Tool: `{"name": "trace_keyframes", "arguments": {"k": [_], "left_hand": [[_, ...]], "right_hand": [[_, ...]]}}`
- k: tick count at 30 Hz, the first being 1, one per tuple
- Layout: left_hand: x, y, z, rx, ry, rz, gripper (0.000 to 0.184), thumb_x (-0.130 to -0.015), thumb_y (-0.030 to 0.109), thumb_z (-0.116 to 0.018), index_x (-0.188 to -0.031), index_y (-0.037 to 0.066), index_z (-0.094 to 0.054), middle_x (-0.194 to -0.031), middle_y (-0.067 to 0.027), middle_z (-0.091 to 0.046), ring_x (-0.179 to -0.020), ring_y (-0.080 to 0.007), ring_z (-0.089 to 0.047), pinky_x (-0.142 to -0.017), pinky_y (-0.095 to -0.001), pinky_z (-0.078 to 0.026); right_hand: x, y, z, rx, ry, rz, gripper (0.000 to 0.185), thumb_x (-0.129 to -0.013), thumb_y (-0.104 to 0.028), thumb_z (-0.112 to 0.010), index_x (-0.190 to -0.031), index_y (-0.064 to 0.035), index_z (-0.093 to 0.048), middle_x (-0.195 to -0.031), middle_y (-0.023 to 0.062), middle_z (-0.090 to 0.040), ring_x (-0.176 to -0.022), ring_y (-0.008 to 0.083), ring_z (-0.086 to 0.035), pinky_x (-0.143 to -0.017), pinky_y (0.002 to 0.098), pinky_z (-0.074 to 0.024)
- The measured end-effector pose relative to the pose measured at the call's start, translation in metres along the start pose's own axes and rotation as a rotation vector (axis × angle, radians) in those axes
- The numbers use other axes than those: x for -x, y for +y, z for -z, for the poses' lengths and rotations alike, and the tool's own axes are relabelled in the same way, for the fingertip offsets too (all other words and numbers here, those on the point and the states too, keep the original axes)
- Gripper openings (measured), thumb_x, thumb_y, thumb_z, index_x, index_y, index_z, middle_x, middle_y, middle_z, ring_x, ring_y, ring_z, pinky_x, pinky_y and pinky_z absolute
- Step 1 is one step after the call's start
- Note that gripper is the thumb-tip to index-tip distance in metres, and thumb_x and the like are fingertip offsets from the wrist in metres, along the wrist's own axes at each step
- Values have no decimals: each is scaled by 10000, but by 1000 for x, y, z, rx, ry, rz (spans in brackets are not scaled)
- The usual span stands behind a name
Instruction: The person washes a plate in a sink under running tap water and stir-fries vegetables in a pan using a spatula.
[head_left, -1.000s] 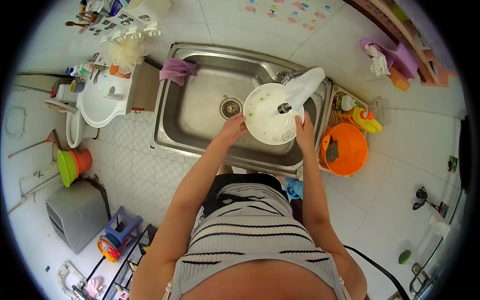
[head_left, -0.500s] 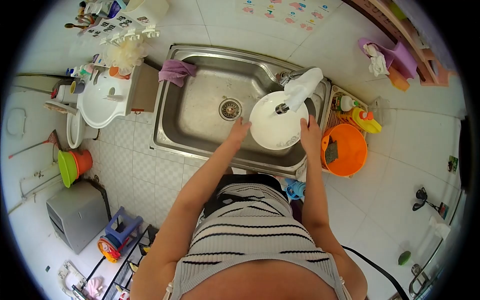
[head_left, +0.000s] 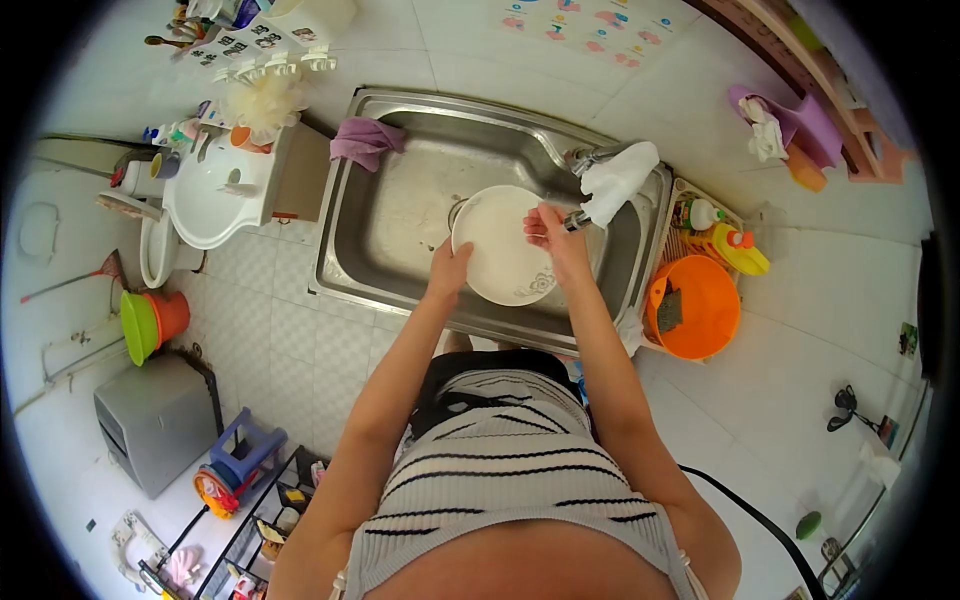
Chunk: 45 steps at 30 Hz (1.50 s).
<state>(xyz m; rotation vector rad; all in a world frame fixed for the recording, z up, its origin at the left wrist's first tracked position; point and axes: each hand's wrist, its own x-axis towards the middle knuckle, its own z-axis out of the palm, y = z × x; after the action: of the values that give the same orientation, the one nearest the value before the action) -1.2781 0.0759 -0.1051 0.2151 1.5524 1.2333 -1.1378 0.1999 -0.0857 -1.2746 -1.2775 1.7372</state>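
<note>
Left hand (head_left: pixel 450 272) is gripping the white dish (head_left: pixel 500 262); right hand (head_left: pixel 562 250) is hovering at its right edge, grasp unclear. Dish is now sitting over the sink (head_left: pixel 400 296), shifting left from under the spout (head_left: pixel 577 221), likely leaving the water's path.

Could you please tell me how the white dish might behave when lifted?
The white dish looks like glazed ceramic, so it is probably rigid and could chip against the metal sink. Its smooth surface may be slippery if wet. Being wide, it might tip if held only by one edge.
</note>
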Motion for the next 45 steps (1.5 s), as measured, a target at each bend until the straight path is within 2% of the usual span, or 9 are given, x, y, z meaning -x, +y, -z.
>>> {"name": "trace_keyframes", "arguments": {"k": [6,8,12,17,28,30,34,40,45], "left_hand": [[5,5,0,25,25,-76,347,-826,161,-459,-1123,-18,-437,-980,-99,-547,-855,-154,-533,-743,-264,-424],[0,1,0,16,11,-66,351,-835,188,-456,-1122,-14,-440,-975,-96,-549,-854,-147,-531,-738,-260,-424],[-9,0,-7,3,-40,-41,369,-856,256,-439,-1115,-7,-452,-961,-72,-552,-848,-117,-522,-721,-249,-423],[-15,10,-40,-309,-37,-199,325,-844,233,-442,-1063,-5,-473,-950,-126,-558,-830,-212,-543,-735,-293,-420],[-12,24,-130,-1124,-75,-1078,352,-754,100,-499,-1097,55,-440,-1079,-187,-465,-922,-323,-485,-781,-378,-397],[-6,30,-135,-539,-146,-229,336,-769,193,-505,-1077,60,-477,-1000,-183,-520,-902,-320,-508,-771,-367,-406],[-24,33,-101,-876,-285,-232,355,-780,298,-507,-1059,79,-512,-922,-174,-559,-844,-324,-539,-747,-356,-417],[-34,-20,-44,-340,-391,49,424,-793,359,-503,-1020,2,-530,-868,-100,-592,-743,-159,-573,-641,-279,-450],[-10,-20,-21,-220,-266,271,364,-805,231,-478,-1062,-26,-480,-885,-114,-576,-761,-188,-578,-580,-290,-480]], "right_hand": [[-21,0,7,-359,-502,-237,295,-822,-316,-483,-723,-41,-522,-612,14,-536,-518,118,-468,-455,226,-347],[-3,-29,-8,654,194,151,320,-816,-327,-482,-755,-14,-511,-677,48,-554,-595,160,-510,-550,264,-397],[-4,-10,32,892,415,667,321,-799,-303,-509,-875,9,-527,-803,98,-573,-713,200,-541,-671,281,-411],[24,13,87,294,77,-214,373,-780,-274,-522,-960,52,-531,-891,164,-581,-807,239,-549,-718,297,-406],[68,-29,135,503,282,-175,396,-795,-302,-507,-985,44,-532,-908,165,-581,-805,238,-554,-720,288,-409],[71,-50,123,616,214,-149,404,-798,-321,-497,-982,37,-534,-875,165,-587,-783,245,-558,-711,285,-412],[64,-48,110,847,324,95,393,-790,-334,-499,-930,29,-552,-791,165,-588,-752,254,-563,-683,294,-417],[27,-32,86,626,35,-145,335,-774,-326,-517,-861,-4,-554,-789,166,-574,-728,293,-552,-670,330,-419],[-5,-6,36,876,296,666,259,-781,-265,-514,-832,-15,-557,-701,118,-554,-604,244,-523,-599,324,-430]]}}
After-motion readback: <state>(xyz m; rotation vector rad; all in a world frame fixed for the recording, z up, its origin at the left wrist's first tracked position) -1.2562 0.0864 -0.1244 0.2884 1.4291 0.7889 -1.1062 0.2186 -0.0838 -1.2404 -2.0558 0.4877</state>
